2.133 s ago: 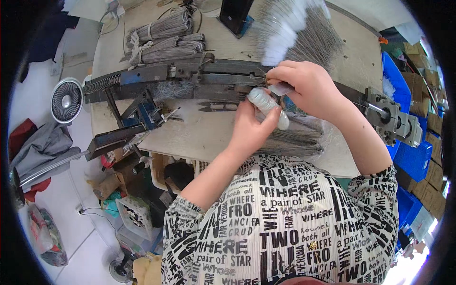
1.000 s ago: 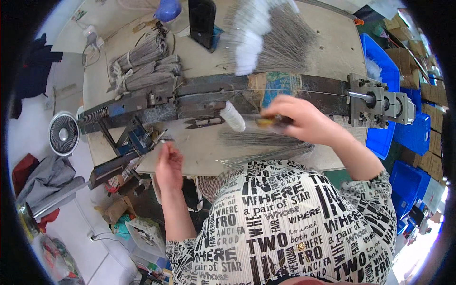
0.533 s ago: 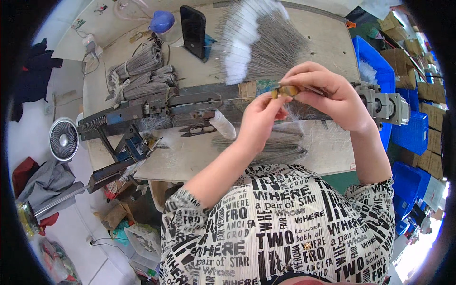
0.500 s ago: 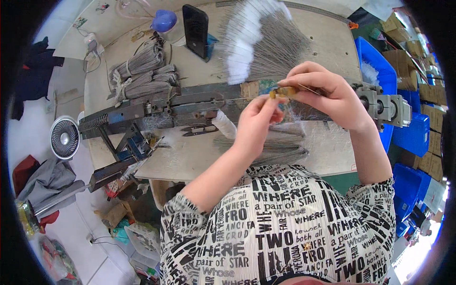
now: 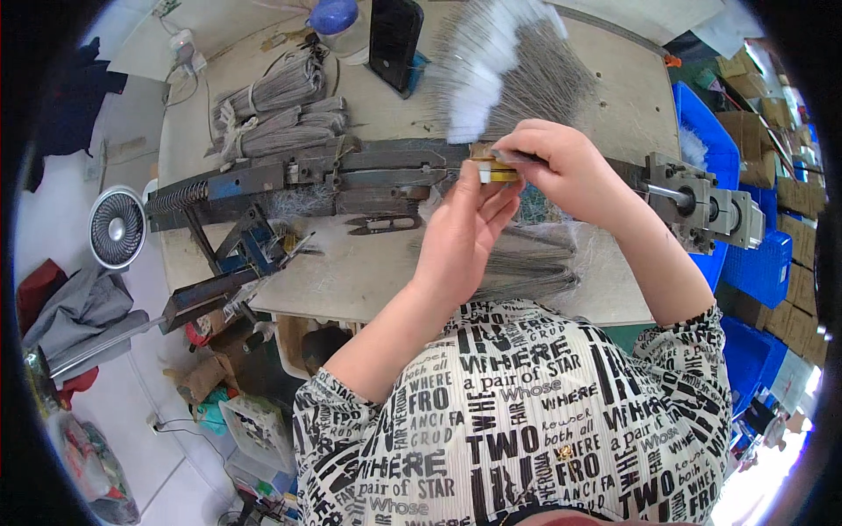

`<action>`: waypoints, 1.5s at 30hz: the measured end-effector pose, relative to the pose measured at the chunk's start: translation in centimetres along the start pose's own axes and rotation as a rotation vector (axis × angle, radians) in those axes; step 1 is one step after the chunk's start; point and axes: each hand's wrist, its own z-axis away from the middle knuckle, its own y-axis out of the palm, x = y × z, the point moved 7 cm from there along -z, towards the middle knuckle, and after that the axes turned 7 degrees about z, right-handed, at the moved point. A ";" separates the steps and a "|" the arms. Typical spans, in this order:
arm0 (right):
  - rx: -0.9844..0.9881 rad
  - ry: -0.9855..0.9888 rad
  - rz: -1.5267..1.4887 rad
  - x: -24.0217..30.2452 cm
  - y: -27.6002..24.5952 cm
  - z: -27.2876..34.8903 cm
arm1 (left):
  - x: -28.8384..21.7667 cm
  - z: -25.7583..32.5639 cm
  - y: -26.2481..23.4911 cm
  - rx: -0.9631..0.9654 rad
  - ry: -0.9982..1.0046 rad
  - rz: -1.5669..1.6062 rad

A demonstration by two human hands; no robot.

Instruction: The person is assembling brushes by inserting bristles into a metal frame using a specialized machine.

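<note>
the two hands are together over the long metal bar point(image 5: 386, 179) that crosses the worktop point(image 5: 351, 285). a second ago the left hand point(image 5: 456, 237) was down by the front edge, well away from the right hand point(image 5: 566, 167); now it has come up to meet it. the small yellow piece point(image 5: 502, 174), which the right hand had out over the near side of the bar, sits between the two, just above the metal. its pale end points left, toward the left thumb. the right fingers look clamped on a dark slim piece point(image 5: 521, 158) along the top of the yellow one. the left fingers curl up from below, close against the yellow piece, but from here i cannot tell whether they grip it. i'd take the change to mean that carrying has given way to close handling, both hands busy at one spot.

dark snips point(image 5: 383, 225) lie this side of the bar, left of the left hand, and grey wires point(image 5: 535, 263) lie between the forearms. beyond the bar spreads a fan of wires with white tufts point(image 5: 478, 96), with tied bundles point(image 5: 294, 123) further left.
</note>
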 end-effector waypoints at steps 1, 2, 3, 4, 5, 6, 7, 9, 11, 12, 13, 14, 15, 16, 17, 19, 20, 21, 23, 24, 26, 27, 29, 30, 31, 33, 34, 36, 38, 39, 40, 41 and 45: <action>0.012 0.010 0.003 0.0 0.1 0.0 | 0.1 -0.1 0.7 0.090 0.008 0.162; 0.012 0.012 0.003 0.3 -0.2 0.1 | -0.1 -0.1 0.6 0.090 0.006 0.162; -0.025 0.037 -0.056 0.8 -0.9 0.3 | -0.4 0.1 0.8 0.123 -0.035 0.236; -0.063 0.063 -0.115 1.0 -1.4 0.6 | -0.4 0.2 1.0 0.156 -0.077 0.311; -0.062 0.063 -0.113 1.0 -1.7 0.9 | -0.7 0.2 0.5 0.119 -0.017 0.233; -0.093 0.076 -0.110 0.6 -2.4 1.5 | -0.6 0.2 0.6 0.120 -0.017 0.236; -0.123 0.090 -0.107 0.4 -2.7 1.9 | -0.7 0.2 0.8 0.134 -0.018 0.270; -0.216 -0.019 0.105 1.7 -3.3 2.5 | -0.7 0.4 1.0 0.150 -0.017 0.307; -0.317 -0.161 0.388 3.9 -3.3 3.5 | -0.6 0.3 0.7 0.153 -0.036 0.344; -0.318 -0.156 0.394 4.3 -2.9 3.7 | -0.6 0.2 0.6 0.158 -0.042 0.345; -0.269 -0.193 0.528 4.8 -1.9 3.9 | -0.6 0.1 0.8 0.181 -0.032 0.318; -0.217 -0.228 0.659 5.0 -0.9 4.0 | -0.6 0.1 0.9 0.201 -0.023 0.290; -0.297 -0.228 0.700 4.7 -1.1 3.8 | -0.5 0.1 0.8 0.197 -0.029 0.298; -0.296 -0.224 0.704 4.5 -1.6 3.7 | -0.6 0.0 0.9 0.200 -0.034 0.299; -0.311 -0.238 0.676 4.4 -2.1 3.8 | -0.7 0.1 0.9 0.198 -0.032 0.281; -0.348 -0.280 0.709 4.3 -2.4 3.8 | -0.7 0.3 0.8 0.192 -0.026 0.264; -0.348 -0.282 0.710 4.3 -2.5 3.9 | -0.8 0.2 0.8 0.182 -0.018 0.254; -0.345 -0.273 0.755 4.2 -2.6 4.1 | -0.8 0.1 0.8 0.173 -0.010 0.243; -0.343 -0.265 0.799 4.0 -2.7 4.3 | -0.7 0.2 0.9 0.166 -0.014 0.240; -0.354 -0.253 0.804 3.9 -2.9 4.4 | -0.6 0.2 0.9 0.157 -0.019 0.236; -0.368 -0.234 0.811 3.9 -3.0 4.3 | -0.8 0.1 0.7 0.160 -0.011 0.243; -0.357 -0.264 0.816 4.3 -2.6 3.9 | -0.9 0.1 0.6 0.162 -0.004 0.252; -0.350 -0.296 0.822 4.3 -2.4 3.9 | -0.9 0.2 0.5 0.157 -0.001 0.240; -0.350 -0.297 0.803 4.0 -2.6 4.1 | -1.0 0.2 0.5 0.150 0.007 0.231; -0.350 -0.297 0.783 3.7 -2.7 4.2 | -1.0 0.0 0.7 0.152 0.010 0.229; -0.368 -0.306 0.786 3.8 -2.6 4.0 | -0.8 0.1 0.6 0.144 -0.004 0.241; -0.383 -0.317 0.792 4.0 -2.5 4.0 | -0.8 0.3 0.5 0.142 -0.005 0.237; -0.341 -0.311 0.808 4.1 -2.5 3.9 | -1.1 0.1 0.6 0.132 0.016 0.231; -0.300 -0.314 0.816 4.0 -2.3 3.9 | -1.1 0.1 0.6 0.141 0.018 0.214; -0.327 -0.330 0.801 4.0 -2.4 4.1 | -1.1 0.1 0.5 0.146 0.022 0.198; -0.355 -0.348 0.786 4.1 -2.4 4.2 | -1.1 0.2 0.5 0.142 0.028 0.196; -0.354 -0.344 0.790 4.3 -2.3 4.3 | -1.1 0.1 0.5 0.137 0.025 0.216; -0.310 -0.378 0.782 4.8 -1.6 3.7 | -1.1 0.1 0.3 0.143 0.023 0.267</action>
